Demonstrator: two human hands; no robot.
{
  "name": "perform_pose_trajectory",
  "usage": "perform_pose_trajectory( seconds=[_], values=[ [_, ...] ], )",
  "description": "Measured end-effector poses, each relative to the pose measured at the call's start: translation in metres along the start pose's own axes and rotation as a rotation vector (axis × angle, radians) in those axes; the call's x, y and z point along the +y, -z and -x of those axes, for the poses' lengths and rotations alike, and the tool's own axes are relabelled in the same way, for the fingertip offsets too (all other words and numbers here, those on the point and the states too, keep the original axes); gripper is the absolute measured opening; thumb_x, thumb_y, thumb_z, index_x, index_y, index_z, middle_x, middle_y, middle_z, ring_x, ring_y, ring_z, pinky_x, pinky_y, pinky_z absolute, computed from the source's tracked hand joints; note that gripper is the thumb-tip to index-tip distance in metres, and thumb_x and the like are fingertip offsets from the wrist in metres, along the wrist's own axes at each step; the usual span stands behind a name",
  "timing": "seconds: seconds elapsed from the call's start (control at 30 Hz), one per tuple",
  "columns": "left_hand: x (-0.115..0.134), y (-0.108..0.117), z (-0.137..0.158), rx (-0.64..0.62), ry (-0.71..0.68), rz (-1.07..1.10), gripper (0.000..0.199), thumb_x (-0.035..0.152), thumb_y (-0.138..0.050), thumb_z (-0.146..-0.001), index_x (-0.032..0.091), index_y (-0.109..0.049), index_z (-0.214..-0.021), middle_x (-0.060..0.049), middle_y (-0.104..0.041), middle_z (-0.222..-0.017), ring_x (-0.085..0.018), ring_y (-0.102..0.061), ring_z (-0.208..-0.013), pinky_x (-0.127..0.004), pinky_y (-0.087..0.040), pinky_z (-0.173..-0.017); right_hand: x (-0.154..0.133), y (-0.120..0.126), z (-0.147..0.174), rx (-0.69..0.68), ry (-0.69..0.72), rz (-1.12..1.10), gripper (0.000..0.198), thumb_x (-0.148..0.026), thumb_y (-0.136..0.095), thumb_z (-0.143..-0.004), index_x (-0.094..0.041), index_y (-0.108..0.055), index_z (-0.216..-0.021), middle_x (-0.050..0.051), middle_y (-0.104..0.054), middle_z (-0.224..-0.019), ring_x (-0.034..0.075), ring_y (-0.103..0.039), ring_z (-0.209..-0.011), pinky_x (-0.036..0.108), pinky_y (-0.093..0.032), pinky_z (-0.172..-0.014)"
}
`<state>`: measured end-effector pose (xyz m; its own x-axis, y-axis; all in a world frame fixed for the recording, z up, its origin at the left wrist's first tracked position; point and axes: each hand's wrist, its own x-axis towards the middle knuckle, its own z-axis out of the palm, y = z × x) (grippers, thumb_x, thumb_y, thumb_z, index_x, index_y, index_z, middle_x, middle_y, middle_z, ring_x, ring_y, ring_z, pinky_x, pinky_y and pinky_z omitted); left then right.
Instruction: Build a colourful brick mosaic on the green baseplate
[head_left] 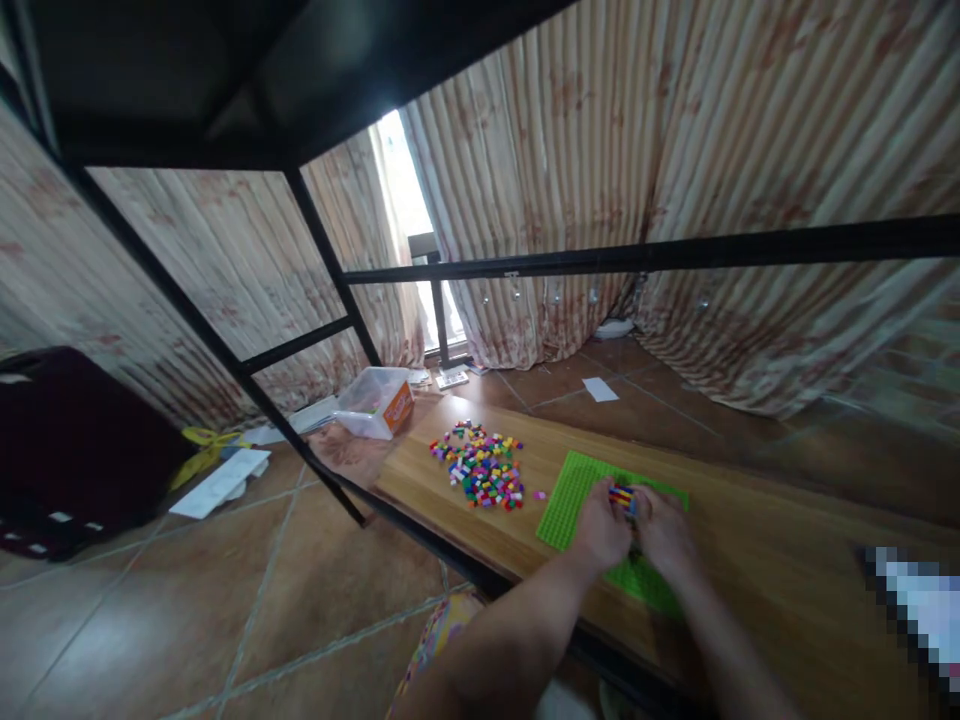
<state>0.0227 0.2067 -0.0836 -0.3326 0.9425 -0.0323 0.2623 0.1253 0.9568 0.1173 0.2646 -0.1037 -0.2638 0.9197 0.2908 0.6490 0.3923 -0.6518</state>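
Note:
My left hand (604, 525) and my right hand (660, 527) meet over a green studded baseplate (568, 497). Between their fingertips is a small stack of toy building bricks (622, 497) in yellow, red and blue. Both hands are closed around its sides; my fingers hide much of it. Whether the stack touches the baseplate, I cannot tell. To the left, a pile of loose multicoloured bricks (484, 468) is spread on the wooden board, and one pink brick (540, 495) lies apart, close to the baseplate's edge.
The wooden board (750, 540) sits within a black metal frame (465, 270), whose bar runs along the near edge. A clear plastic box (373, 400) with an orange label stands beyond the board's far left end. Curtains (555, 160) hang behind; a dark suitcase (75, 450) is at left.

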Motion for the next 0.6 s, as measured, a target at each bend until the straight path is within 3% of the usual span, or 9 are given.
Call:
perform_pose_trajectory(
  seconds=[0.17,0.37,0.47,0.6],
  values=[
    [-0.003,-0.002,0.000,0.004,-0.017,0.002,0.053,0.016,-0.041,-0.089,0.006,-0.045,-0.141,-0.017,-0.053,-0.140,-0.025,-0.051,-0.130,-0.038,-0.037,-0.116,0.016,-0.003,-0.003,-0.057,0.054,0.013,0.046,-0.039,-0.026,-0.089,-0.019,-0.067,-0.095,0.012,-0.069,-0.094,0.028,-0.059,-0.092,0.046,-0.046,-0.093],
    [0.008,0.010,0.018,0.022,-0.055,-0.012,0.058,0.028,-0.044,-0.091,0.008,-0.039,-0.146,-0.018,-0.047,-0.147,-0.028,-0.043,-0.137,-0.043,-0.031,-0.119,0.030,0.003,-0.005,-0.121,0.002,0.024,0.048,-0.047,-0.028,-0.089,-0.021,-0.067,-0.100,0.015,-0.070,-0.104,0.031,-0.062,-0.102,0.046,-0.046,-0.094],
    [0.010,0.033,0.035,0.076,-0.108,-0.008,0.056,0.031,-0.047,-0.091,0.014,-0.042,-0.145,-0.014,-0.046,-0.148,-0.028,-0.042,-0.138,-0.044,-0.031,-0.120,0.032,0.009,-0.005,-0.145,-0.032,0.042,0.050,-0.050,-0.030,-0.088,-0.021,-0.068,-0.105,0.015,-0.070,-0.105,0.031,-0.064,-0.100,0.045,-0.048,-0.093],
    [-0.012,0.091,0.052,0.270,-0.193,-0.047,0.049,0.023,-0.054,-0.087,0.017,-0.051,-0.135,-0.013,-0.054,-0.139,-0.026,-0.048,-0.132,-0.046,-0.034,-0.117,0.040,0.012,-0.006,-0.191,-0.060,0.019,0.051,-0.052,-0.034,-0.086,-0.022,-0.070,-0.105,0.013,-0.071,-0.103,0.029,-0.068,-0.094,0.043,-0.051,-0.087]
  ],
)
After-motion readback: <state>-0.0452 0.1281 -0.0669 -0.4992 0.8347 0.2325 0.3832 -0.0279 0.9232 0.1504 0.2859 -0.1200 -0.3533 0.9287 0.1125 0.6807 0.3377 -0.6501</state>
